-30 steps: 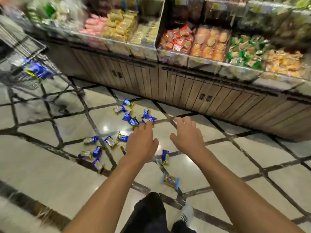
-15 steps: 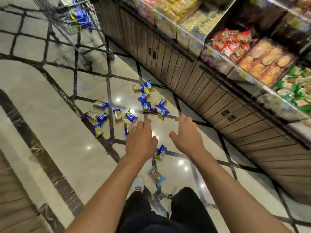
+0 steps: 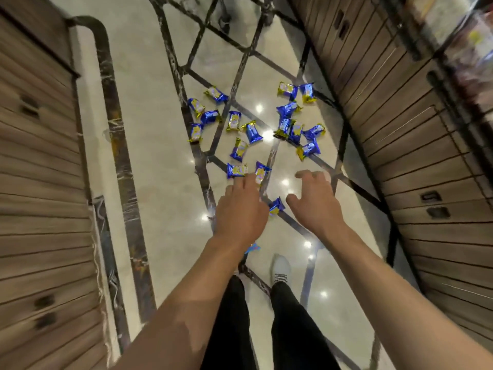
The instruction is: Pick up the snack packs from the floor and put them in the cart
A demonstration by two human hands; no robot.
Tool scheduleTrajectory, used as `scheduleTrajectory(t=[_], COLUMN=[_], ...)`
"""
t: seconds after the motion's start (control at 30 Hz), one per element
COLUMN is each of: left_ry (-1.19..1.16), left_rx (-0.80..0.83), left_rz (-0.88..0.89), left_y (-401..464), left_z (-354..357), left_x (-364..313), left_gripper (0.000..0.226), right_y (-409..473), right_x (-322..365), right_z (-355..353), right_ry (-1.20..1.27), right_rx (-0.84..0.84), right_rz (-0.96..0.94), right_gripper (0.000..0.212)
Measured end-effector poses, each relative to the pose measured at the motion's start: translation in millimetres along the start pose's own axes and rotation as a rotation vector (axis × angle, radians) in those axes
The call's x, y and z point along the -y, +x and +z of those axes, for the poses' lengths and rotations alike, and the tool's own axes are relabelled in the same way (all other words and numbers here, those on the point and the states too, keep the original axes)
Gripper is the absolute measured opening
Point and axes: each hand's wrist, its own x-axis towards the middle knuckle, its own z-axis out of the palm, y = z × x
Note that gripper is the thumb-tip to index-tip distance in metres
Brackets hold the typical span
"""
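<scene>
Several blue-and-gold snack packs point(image 3: 252, 132) lie scattered on the glossy tiled floor ahead of me. My left hand point(image 3: 241, 209) reaches down with fingers spread, its fingertips next to two near packs point(image 3: 237, 170). My right hand point(image 3: 313, 202) hovers open beside it, holding nothing. One pack point(image 3: 276, 206) lies between the two hands, and another point(image 3: 253, 247) peeks out from under my left wrist. The cart's basket is out of view; only its wheels point(image 3: 224, 21) show at the top edge.
Wooden slatted cabinet fronts point(image 3: 416, 145) run along the right under the shelves, and another wooden counter point(image 3: 37, 166) stands on the left. My legs in black trousers and a white shoe point(image 3: 281, 268) are below the hands.
The view has tilted down and turned, so the packs lie straight ahead and the cart basket has left the frame. Both hands have dropped closer to the nearest packs, still holding nothing.
</scene>
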Motion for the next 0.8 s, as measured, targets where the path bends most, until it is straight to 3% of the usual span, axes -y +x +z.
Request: scheduleTrajectory(t=[0.17,0.4,0.6,0.8], left_ry=[-0.034,-0.058,0.000,0.113], left_rx=[0.039,0.080,0.066,0.199], left_rz=[-0.075,-0.142,-0.117,-0.085], left_y=[10.6,66.7,116.3,156.6], left_z=[92.8,297.7,472.8,593.7], left_x=[33.1,131.5,220.1,272.3], left_gripper=[0.053,0.052,0.056,0.078], right_y=[17.4,102.5,180.4,250.5], right_x=[-51.4,-154.8,-232.1,-276.4], right_z=[80.0,268.1,422.5,521.1], right_ry=[-0.013,0.043,-0.008,-0.073], right_rx=[0.051,0.035,0.077,0.108], right_rz=[-0.023,0.008,-0.081,-0.009], right_gripper=[0.049,0.047,0.052,0.073])
